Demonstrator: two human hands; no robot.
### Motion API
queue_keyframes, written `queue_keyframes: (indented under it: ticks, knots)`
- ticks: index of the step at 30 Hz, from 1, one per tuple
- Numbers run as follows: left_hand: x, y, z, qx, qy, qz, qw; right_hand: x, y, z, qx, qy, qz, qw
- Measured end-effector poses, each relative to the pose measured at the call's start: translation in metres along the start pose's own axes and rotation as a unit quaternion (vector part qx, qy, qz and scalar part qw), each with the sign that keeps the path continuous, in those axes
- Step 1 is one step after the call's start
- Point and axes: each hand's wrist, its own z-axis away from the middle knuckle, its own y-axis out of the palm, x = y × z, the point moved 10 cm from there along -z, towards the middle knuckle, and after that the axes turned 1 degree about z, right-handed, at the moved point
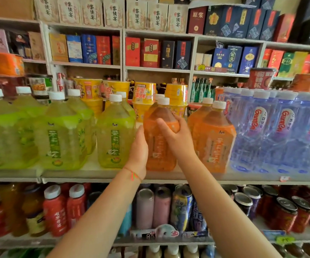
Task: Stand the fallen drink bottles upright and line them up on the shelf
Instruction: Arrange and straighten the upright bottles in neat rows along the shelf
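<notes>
1. Green tea bottles (57, 131): a group of large bottles with white caps, upright at the left of the shelf (98, 174); one more green bottle (113, 135) stands apart from them, nearer the centre.
2. Left hand (138, 151): laid flat against the lower left side of the orange bottle, fingers mostly hidden behind it; it steadies the bottle, but whether they curl round it cannot be told.
3. Orange bottle (159, 142): the item in hand. Upright or very nearly so, base at the front edge of the shelf, between the lone green bottle and the orange pair.
4. Right hand (174, 135): fingers wrapped over the bottle's shoulder, holding it from above and from the right.
5. Orange pair (213, 138): two matching bottles, upright, just right of the held one.
6. Water bottles (280, 131): clear, packed upright at the far right.
7. Step, as judged: the bottle is being set down and squared.
8. Next move calls for: nudging it level with the orange pair, label forward, then letting go gently so it does not tip.
</notes>
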Motion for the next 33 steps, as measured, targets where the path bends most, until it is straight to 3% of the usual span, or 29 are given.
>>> queue_keyframes:
  ticks: [10, 17, 25, 33]
  knots:
    - [-0.005, 0.020, -0.007, 0.063, -0.021, 0.019, 0.998, 0.015, -0.008, -0.012, -0.025, -0.009, 0.032, 0.999]
    - [-0.006, 0.028, -0.025, 0.064, -0.026, 0.035, 0.997, 0.015, 0.005, -0.039, 0.097, 0.151, 0.090, 0.980]
    - [0.004, 0.024, -0.027, 0.071, 0.000, 0.045, 0.996, 0.020, -0.002, -0.031, 0.051, 0.112, 0.043, 0.992]
    - [0.011, 0.035, -0.023, 0.115, -0.023, 0.072, 0.991, 0.036, -0.011, -0.022, 0.054, 0.078, 0.145, 0.985]
